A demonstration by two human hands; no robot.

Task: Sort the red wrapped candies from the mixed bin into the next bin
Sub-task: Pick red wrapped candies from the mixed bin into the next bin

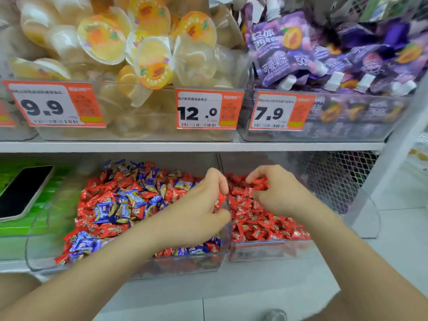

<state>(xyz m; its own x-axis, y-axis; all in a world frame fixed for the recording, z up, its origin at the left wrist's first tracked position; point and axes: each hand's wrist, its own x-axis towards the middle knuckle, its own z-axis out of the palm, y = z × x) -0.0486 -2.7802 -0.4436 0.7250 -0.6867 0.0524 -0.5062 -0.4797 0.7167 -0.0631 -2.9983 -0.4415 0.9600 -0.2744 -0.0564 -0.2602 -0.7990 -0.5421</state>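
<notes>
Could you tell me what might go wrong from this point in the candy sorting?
The left hand works right at the clear divider, so red candies could slip back into the mixed bin. Blue candies lie tangled among the reds and might get carried across to the red-only bin, where the right hand is.

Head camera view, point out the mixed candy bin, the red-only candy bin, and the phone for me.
mixed candy bin [129, 266]: head view, on its clear front wall.
red-only candy bin [266, 252]: head view, on its clear front wall.
phone [22, 193]: head view, middle of its dark screen.
</notes>
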